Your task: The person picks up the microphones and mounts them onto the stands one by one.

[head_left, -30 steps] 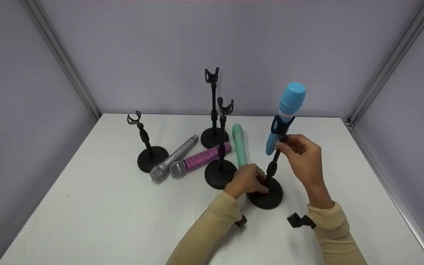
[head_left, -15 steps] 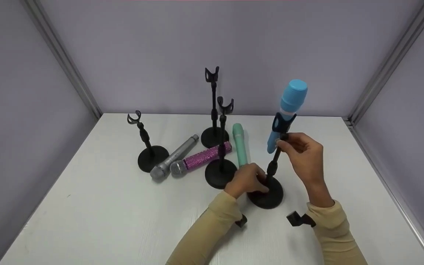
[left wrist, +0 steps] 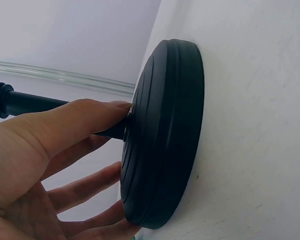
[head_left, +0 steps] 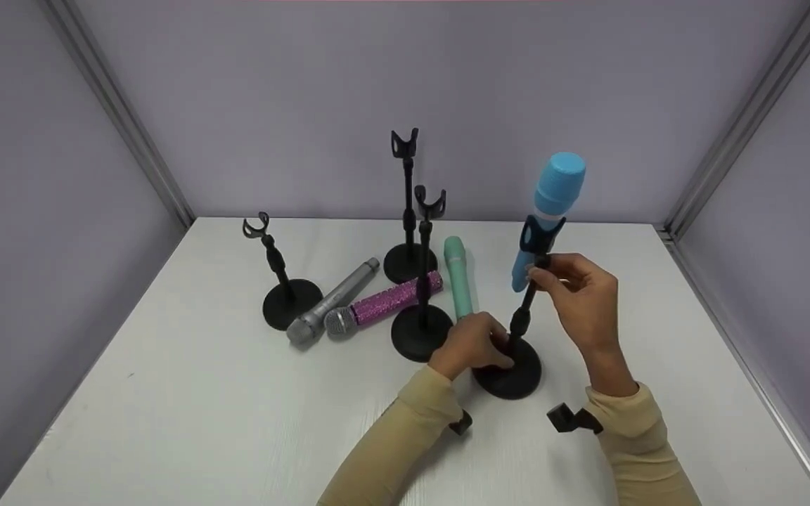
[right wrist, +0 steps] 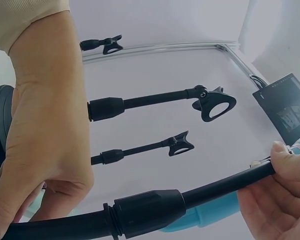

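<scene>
A light-blue microphone (head_left: 560,184) sits tilted in the clip of a black microphone stand (head_left: 519,322) at the right of the table. My right hand (head_left: 586,302) pinches the upper pole just below the clip; in the right wrist view, thumb and fingers (right wrist: 285,165) close on it. Down at the round base (left wrist: 162,135), my left hand (head_left: 474,344) holds the stand, its thumb and fingers (left wrist: 90,187) either side of the pole with tips touching the base. A mint-green microphone (head_left: 458,274) lies just behind the left hand, its lower end hidden.
Three more black stands with bare clips stand left of the hands: a near one (head_left: 420,334), a far one (head_left: 408,263) and a left one (head_left: 285,302). Between them lie a pink glitter microphone (head_left: 387,301) and a silver microphone (head_left: 338,295). Walls enclose the white table (head_left: 201,422).
The blue microphone and the top of its stand have shifted slightly up and to the right, along with my right hand. My left hand stays at the base.
</scene>
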`<state>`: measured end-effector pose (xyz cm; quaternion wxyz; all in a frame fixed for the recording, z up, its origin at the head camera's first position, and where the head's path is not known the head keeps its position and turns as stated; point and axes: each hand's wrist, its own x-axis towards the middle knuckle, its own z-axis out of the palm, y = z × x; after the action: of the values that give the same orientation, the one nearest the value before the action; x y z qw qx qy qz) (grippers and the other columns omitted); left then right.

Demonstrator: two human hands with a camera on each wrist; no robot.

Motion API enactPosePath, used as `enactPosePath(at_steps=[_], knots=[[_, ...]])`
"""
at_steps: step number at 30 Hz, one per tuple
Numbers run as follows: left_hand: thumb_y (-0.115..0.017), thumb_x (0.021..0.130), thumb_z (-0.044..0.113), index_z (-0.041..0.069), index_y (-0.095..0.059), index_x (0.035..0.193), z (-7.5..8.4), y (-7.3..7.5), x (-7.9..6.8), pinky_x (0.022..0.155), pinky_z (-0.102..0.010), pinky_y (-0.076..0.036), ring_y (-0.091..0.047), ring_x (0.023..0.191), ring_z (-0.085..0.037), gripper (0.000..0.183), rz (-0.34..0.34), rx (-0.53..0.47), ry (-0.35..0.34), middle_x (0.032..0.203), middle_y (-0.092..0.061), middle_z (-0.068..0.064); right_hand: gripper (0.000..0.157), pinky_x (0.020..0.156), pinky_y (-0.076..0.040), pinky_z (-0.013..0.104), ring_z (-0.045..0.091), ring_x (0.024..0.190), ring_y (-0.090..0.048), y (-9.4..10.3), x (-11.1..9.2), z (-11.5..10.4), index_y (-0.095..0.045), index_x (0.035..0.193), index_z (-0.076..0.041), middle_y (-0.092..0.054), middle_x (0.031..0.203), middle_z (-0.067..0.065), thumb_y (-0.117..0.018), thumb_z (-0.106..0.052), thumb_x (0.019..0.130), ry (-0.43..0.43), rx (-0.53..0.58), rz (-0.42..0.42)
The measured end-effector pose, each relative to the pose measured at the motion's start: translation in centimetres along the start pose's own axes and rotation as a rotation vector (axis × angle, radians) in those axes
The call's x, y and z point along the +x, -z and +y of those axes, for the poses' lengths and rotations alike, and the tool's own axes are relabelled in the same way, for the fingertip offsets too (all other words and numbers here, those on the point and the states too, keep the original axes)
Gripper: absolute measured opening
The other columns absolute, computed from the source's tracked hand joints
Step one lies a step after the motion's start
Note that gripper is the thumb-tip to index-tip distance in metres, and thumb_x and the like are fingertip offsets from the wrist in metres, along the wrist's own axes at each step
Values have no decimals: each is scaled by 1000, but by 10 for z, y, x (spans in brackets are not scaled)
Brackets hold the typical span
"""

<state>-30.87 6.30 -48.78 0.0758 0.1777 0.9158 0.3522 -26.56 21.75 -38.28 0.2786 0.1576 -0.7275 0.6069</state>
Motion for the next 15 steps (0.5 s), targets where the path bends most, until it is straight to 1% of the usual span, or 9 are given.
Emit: enactPosePath(at_steps=[5, 8, 15], knots=[[-94, 74, 23, 16, -83, 98, 0, -1, 0, 81, -26, -56, -64, 87, -6, 28, -9, 0, 13, 94, -76, 6, 14, 77, -61, 21, 5, 84, -75, 0, 0, 1, -74, 102, 8, -75, 92, -12, -77, 3, 88, 18, -7, 2], [-94, 75, 22, 17, -83, 99, 1, 0, 0, 81, -25, -56, -63, 86, -6, 27, -14, -5, 19, 94, -76, 6, 15, 77, -61, 22, 5, 85, -75, 1, 1, 1, -74, 102, 8, -75, 92, -12, -77, 3, 89, 7, -13, -8], [-93, 76, 23, 18, -82, 100, 1, 0, 0, 86, -27, -57, -64, 88, -7, 27, -38, -20, 53, 95, -75, 7, 16, 80, -62, 25, 8, 87, -76, 12, 5, -5, -76, 105, 4, -77, 92, -9, -76, 2, 89, -115, -13, -76]])
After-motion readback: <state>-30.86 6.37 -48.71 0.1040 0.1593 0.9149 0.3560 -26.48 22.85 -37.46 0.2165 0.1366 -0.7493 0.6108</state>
